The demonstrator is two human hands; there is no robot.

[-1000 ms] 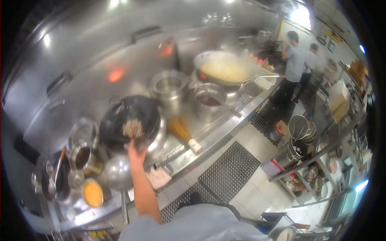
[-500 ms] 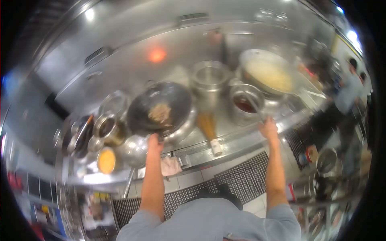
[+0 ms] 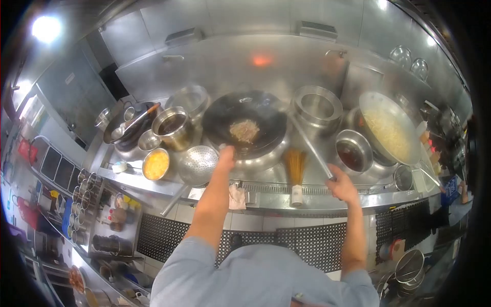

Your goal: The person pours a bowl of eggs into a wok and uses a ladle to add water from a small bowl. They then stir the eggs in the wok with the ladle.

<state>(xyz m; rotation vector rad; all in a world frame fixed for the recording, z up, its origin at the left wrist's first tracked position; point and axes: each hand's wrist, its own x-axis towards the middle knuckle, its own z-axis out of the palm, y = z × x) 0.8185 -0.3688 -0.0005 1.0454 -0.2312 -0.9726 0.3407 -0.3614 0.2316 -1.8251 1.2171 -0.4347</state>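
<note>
A large black wok (image 3: 215,120) sits on a burner in front of me, with a small heap of shredded food (image 3: 244,131) in its bottom. My left hand (image 3: 226,156) is closed on the wok's near edge, at its handle. In my right hand (image 3: 341,184) is the end of a long metal handle, seemingly a ladle (image 3: 312,146), which slants up and left to the wok's right rim. The ladle's bowl cannot be made out. To the right of that handle stands a steel pot of dark red liquid (image 3: 354,155).
A bamboo brush (image 3: 295,174) lies between my arms. Left are a perforated skimmer (image 3: 198,165), a bowl of yellow food (image 3: 156,164) and a deep pot (image 3: 173,125). An empty steel pot (image 3: 318,105) stands behind; a wide pan of pale food (image 3: 391,133) is at right.
My right hand has brought the ladle from the pot of red liquid over to the wok's right side. The view has turned right to left across the range. My left hand stays at the wok.
</note>
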